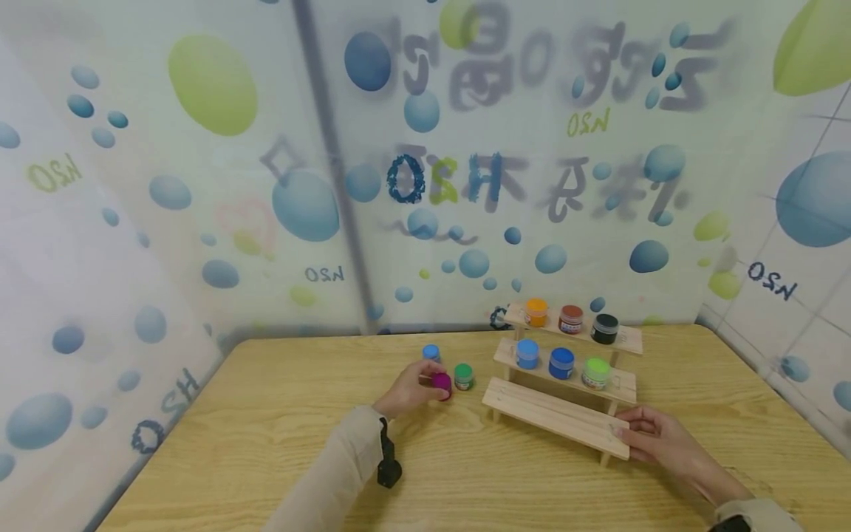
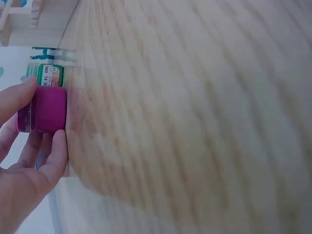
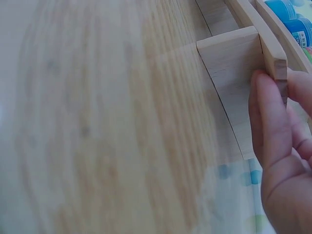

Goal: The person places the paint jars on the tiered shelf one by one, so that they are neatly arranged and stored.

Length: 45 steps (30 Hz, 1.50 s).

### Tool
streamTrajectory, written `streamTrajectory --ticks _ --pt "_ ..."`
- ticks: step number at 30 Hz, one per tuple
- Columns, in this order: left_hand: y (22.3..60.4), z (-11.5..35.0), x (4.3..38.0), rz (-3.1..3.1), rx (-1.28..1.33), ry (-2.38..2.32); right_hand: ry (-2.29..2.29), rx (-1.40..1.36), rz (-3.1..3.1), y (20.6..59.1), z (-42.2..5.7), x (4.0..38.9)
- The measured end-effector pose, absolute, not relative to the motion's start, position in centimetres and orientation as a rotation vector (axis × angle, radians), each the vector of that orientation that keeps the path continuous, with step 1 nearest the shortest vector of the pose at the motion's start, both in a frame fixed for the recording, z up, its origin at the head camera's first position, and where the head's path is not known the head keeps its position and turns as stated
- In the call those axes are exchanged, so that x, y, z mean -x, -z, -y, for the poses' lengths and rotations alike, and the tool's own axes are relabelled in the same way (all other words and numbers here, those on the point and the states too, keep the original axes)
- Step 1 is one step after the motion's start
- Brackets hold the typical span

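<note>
My left hand (image 1: 408,389) holds a magenta paint jar (image 2: 50,109) between thumb and fingers, low over the table. Just right of it stands a dark green jar (image 1: 463,377), and a light blue jar (image 1: 431,352) sits behind, partly covered by the hand. With thumb above and fingers below, my right hand (image 1: 668,442) grips the right end of the bottom step of a three-step wooden rack (image 1: 552,416). That step is bare. On the middle step are a light blue jar (image 1: 527,355), a dark blue jar (image 1: 561,363) and a lime green jar (image 1: 596,374).
Along the top step stand an orange jar (image 1: 535,312), a brown-red jar (image 1: 570,319) and a black jar (image 1: 605,329). A wood-grain table (image 1: 279,443) lies beneath everything. Behind it hangs a pale curtain (image 1: 372,258) with blue and green dots.
</note>
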<state>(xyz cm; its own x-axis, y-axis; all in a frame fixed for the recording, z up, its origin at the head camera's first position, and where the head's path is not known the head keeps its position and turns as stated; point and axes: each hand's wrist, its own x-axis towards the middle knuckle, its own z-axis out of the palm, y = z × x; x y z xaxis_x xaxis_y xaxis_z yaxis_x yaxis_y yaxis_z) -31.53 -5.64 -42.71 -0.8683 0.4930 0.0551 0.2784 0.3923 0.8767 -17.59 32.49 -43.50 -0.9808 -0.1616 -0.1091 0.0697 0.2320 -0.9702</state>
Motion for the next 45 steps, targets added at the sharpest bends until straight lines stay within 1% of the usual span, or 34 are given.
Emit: streamTrajectory --ticks 5,29,37,45 --pt "42.5 5.9 31.5 -2.412 -0.716 -1.449 1.832 0.074 -2.323 43.4 -32.5 17.5" --pt "42.7 6.4 31.5 -2.391 -0.657 -1.482 1.822 0.047 -2.316 43.3 -32.3 17.7" --pt "41.2 6.1 31.0 -2.343 -0.606 -1.551 1.832 0.051 -2.316 43.4 -32.4 17.6" --pt "40.0 5.2 29.6 -2.370 -0.677 -1.502 1.831 0.059 -2.308 43.3 -32.4 17.6"
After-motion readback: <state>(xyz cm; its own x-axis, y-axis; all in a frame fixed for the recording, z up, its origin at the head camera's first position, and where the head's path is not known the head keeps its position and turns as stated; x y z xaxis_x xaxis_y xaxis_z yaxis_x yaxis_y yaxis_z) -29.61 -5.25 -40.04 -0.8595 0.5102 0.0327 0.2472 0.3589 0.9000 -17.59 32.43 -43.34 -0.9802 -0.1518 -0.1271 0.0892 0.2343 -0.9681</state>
